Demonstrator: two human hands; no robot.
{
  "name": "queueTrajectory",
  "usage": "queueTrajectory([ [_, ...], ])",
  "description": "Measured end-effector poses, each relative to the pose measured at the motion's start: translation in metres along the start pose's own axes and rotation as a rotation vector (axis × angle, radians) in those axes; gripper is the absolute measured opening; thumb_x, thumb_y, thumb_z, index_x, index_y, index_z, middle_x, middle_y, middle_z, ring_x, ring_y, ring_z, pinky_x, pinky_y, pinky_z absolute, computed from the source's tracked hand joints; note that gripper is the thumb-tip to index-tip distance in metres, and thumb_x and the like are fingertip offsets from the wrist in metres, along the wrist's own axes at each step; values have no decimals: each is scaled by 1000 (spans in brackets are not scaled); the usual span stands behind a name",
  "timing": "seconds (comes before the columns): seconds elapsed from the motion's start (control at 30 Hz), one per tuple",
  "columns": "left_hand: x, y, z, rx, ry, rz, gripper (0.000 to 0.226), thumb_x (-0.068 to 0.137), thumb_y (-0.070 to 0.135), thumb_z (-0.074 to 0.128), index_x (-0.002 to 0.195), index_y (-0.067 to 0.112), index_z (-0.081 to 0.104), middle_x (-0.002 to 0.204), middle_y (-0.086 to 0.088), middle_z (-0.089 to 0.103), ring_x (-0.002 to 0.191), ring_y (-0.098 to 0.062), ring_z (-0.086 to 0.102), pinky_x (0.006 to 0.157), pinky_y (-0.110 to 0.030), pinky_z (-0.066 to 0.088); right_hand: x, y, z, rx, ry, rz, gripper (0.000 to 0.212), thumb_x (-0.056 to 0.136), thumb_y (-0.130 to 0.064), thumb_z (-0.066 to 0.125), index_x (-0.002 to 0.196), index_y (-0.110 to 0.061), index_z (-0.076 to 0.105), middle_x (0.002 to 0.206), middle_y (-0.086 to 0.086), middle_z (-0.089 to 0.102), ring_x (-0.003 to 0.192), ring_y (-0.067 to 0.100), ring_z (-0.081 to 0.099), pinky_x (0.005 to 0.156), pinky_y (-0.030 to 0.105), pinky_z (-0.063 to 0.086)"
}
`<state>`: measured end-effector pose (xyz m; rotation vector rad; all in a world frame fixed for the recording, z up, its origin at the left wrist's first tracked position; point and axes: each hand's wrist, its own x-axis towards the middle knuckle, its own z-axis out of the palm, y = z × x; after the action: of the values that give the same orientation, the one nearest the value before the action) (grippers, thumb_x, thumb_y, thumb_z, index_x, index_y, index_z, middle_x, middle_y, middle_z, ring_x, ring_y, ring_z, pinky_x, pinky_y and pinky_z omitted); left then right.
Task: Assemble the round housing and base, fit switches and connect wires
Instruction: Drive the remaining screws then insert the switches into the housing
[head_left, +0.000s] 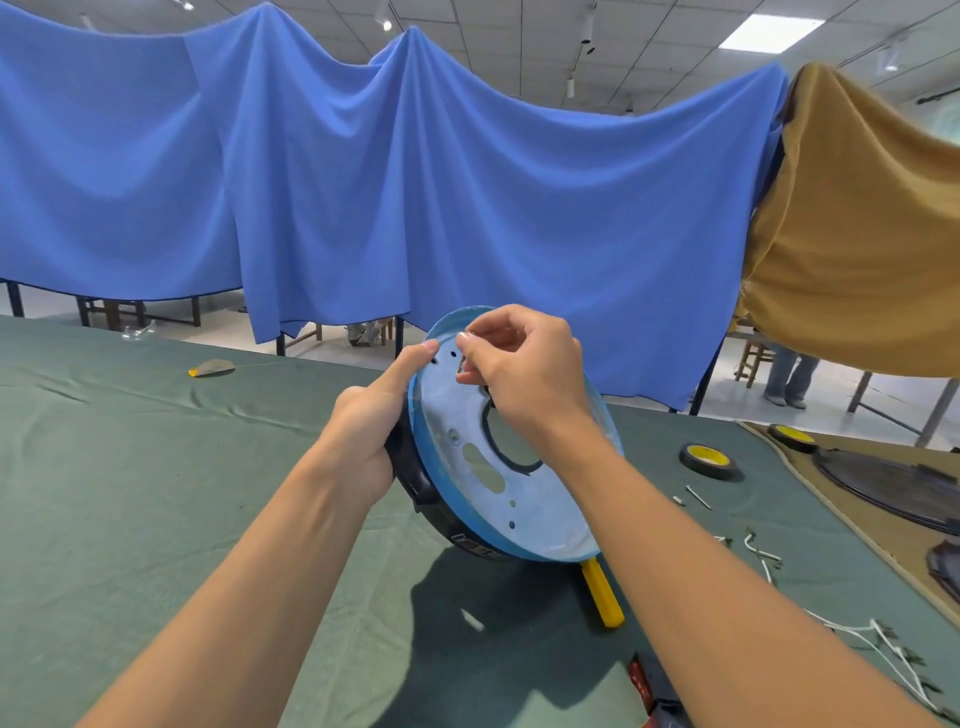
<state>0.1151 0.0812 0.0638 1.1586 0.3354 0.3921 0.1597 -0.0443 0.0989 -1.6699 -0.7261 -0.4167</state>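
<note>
The green-covered table (156, 493) is stretching out under and all around the round housing (545, 499), which is being held up on edge, its pale plate facing the person and its lower rim hanging just above the cloth. Behind the plate a black base (415, 478) is showing along the housing's left rim. The left hand (363, 431) is gripping that rim and base, its fingers curling behind and its forefinger lying straight up the edge. The right hand (524, 369) is reaching over the housing's upper face, fingertips (463, 340) pinching together right at a small rectangular slot (460, 365) near the top rim. Whether a part is sitting between them cannot be told. The slot is lying directly below those fingertips, so the right hand looks the one to work it. Open cloth is lying left of the housing. To its right a tape roll (709, 460) and white wires (883, 644) are lying well apart from it, and a yellow handle (602, 592) is poking out from beneath its lower edge.
</note>
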Motion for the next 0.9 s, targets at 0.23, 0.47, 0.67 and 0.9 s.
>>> queueTrajectory([
  [0.23, 4, -5, -4, -57, 7, -31, 60, 73, 47, 80, 109, 0, 71, 84, -13, 74, 74, -29, 71, 69, -38, 59, 9, 12, 11, -13, -31, 30, 5, 85, -3, 69, 88, -7, 68, 78, 6, 71, 63, 7, 70, 62, 12, 54],
  [0.47, 10, -12, -9, -89, -19, -56, 64, 72, 51, 80, 110, 1, 72, 97, -15, 75, 91, -33, 73, 85, -45, 59, 16, 26, 23, -159, -59, -10, 5, 86, -6, 68, 88, -11, 69, 80, 3, 71, 76, 14, 70, 76, 28, 59],
  [0.67, 19, -22, -19, -135, -13, -121, 63, 73, 52, 79, 111, 2, 72, 109, -17, 73, 102, -35, 71, 92, -49, 56, 22, 34, 39, -305, -176, -74, 7, 86, -6, 64, 86, -12, 66, 80, 5, 70, 81, 22, 68, 80, 38, 57],
  [0.9, 24, -33, -27, -161, -58, -224, 53, 80, 52, 72, 101, 2, 72, 93, -16, 74, 75, -30, 71, 69, -40, 61, 27, 41, 56, -501, -360, -80, 17, 84, -6, 60, 92, -16, 72, 91, 6, 71, 96, 25, 61, 84, 39, 53],
])
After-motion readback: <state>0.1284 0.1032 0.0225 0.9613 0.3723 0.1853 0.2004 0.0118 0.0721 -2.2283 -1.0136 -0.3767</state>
